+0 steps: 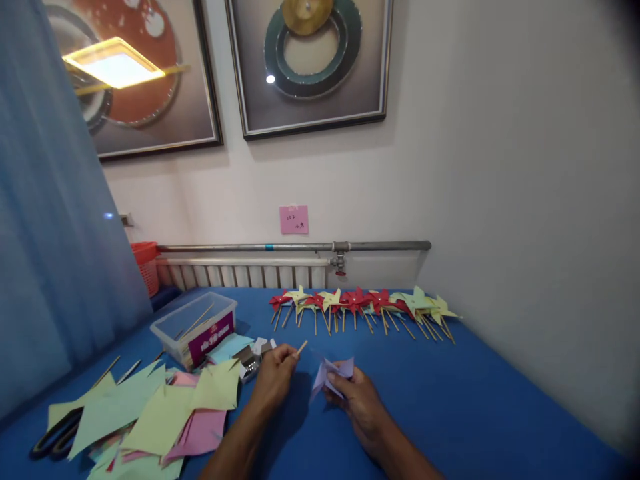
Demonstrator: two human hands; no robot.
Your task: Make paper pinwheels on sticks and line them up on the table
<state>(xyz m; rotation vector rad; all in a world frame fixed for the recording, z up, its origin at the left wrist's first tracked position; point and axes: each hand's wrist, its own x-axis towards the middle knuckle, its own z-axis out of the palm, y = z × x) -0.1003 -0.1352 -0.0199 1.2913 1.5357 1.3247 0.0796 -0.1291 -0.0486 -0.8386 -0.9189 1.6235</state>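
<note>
My left hand [274,379] pinches a thin wooden stick [301,347] whose tip points up and to the right. My right hand [356,399] holds a folded lilac paper pinwheel [330,373] just above the blue table [450,400]. The stick's tip is a short way left of the lilac paper and does not touch it. At the far side of the table lies a row of finished red and yellow-green pinwheels [360,303] on sticks.
Loose green, yellow and pink paper sheets [160,413] are piled at the left, with black scissors [55,437] at the near left. A clear plastic box [196,328] holds sticks. A red basket [147,265], a radiator and a pipe stand by the wall.
</note>
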